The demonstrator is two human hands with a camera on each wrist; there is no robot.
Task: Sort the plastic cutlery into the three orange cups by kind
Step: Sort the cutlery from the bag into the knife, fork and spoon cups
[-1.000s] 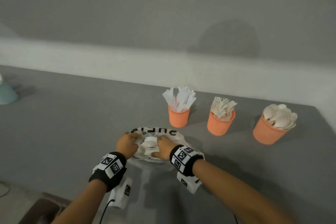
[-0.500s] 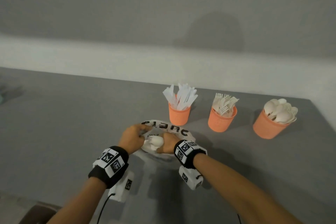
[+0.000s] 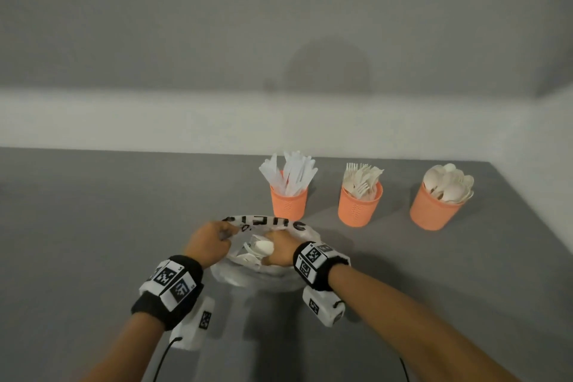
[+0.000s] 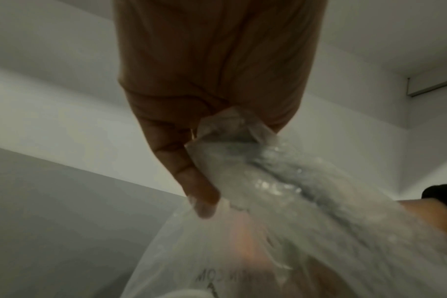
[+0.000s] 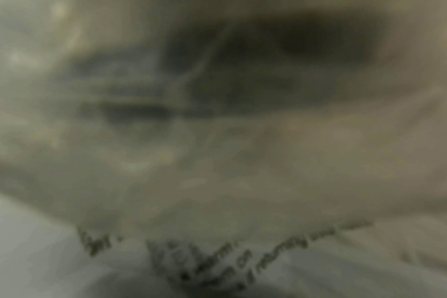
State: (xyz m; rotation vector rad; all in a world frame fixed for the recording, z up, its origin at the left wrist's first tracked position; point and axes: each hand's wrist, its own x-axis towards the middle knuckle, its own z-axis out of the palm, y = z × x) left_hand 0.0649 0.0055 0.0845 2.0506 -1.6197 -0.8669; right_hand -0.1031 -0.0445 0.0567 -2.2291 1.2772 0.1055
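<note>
Three orange cups stand in a row on the grey table: the left cup [image 3: 289, 206] holds knives, the middle cup [image 3: 359, 209] forks, the right cup [image 3: 432, 212] spoons. In front of them lies a clear plastic bag [image 3: 266, 222] with black lettering and white cutlery inside. My left hand [image 3: 210, 242] pinches the bag's rim; in the left wrist view the left hand [image 4: 191, 161] holds bunched plastic [image 4: 232, 137]. My right hand [image 3: 280, 250] is inside the bag, curled round a white spoon [image 3: 263, 247]. The right wrist view shows only blurred bag film [image 5: 217, 262].
The grey table [image 3: 93, 226] runs left and toward me, with its right edge just beyond the spoon cup. A white wall strip [image 3: 217, 118] backs the table. Wrist bands with black-and-white markers sit on both forearms.
My right hand has closed on a white spoon and lifted it from the pile in the bag. My left hand has pulled the bag's rim up and leftward.
</note>
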